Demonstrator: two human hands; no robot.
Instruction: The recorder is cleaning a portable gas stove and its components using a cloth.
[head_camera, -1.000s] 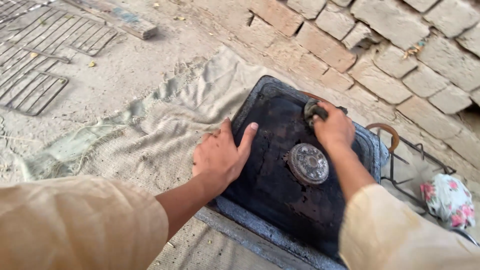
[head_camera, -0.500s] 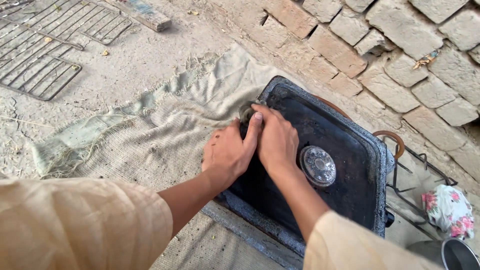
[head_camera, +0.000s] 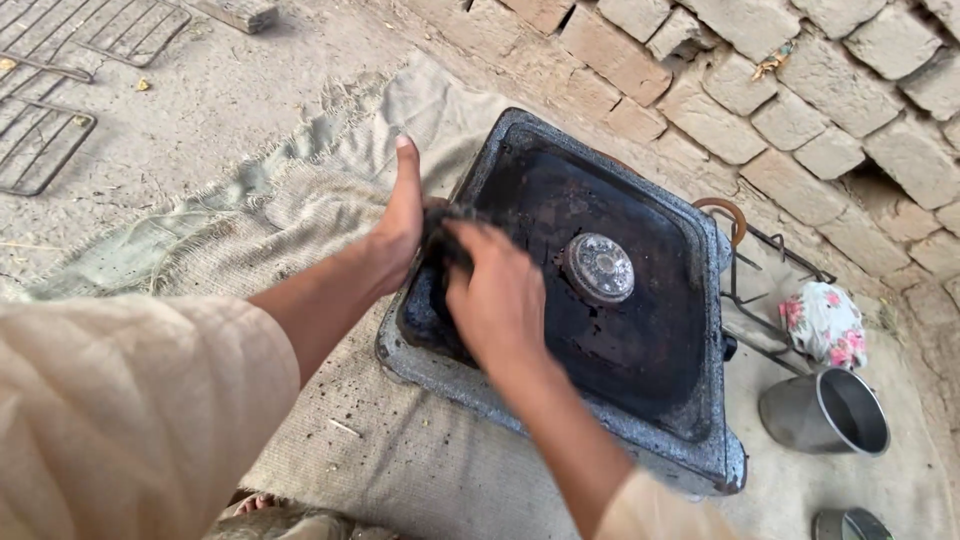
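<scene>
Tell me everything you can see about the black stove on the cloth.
The stove is a square single-burner top, blackened and sooty inside, with a grey speckled rim. A round metal burner sits near its middle. It rests tilted on burlap cloth beside a brick wall. The left hand steadies its edge; the right hand presses a dark rag on it.

Rough brick wall (head_camera: 800, 90), dusty ground (head_camera: 220, 110) (daylight), burlap sacking (head_camera: 330, 260)

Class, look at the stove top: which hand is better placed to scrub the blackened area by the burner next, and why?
Probably the right hand: it lies on the stove top, its fingers on a dark scrubbing pad, with the burner just beyond. The left hand is pressed flat against the stove's outer edge.
</scene>
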